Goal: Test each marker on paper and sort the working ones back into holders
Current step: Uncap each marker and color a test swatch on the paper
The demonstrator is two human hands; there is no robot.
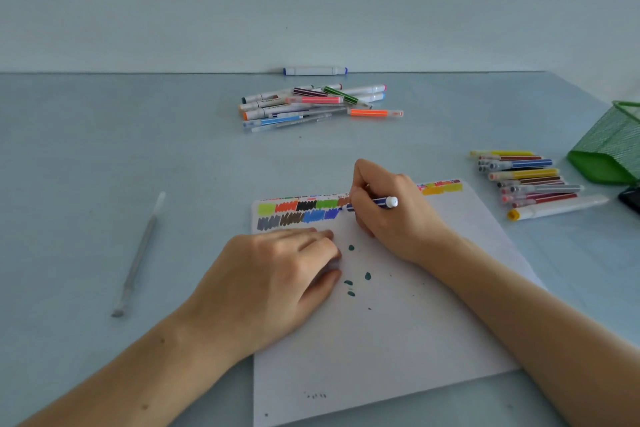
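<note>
My right hand grips a dark blue striped marker, its tip down on the white paper at the end of the second row of colour swatches. On the paper's left part rests my left hand, fingers curled; something pale shows under the fingers, and I cannot tell what it is. A loose pile of markers lies at the far middle of the table. A second group of markers lies to the right of the paper. A green mesh holder stands at the far right edge.
A single grey pen lies alone on the left of the blue table. One white marker with blue ends lies against the back wall. A dark object peeks in at the right edge.
</note>
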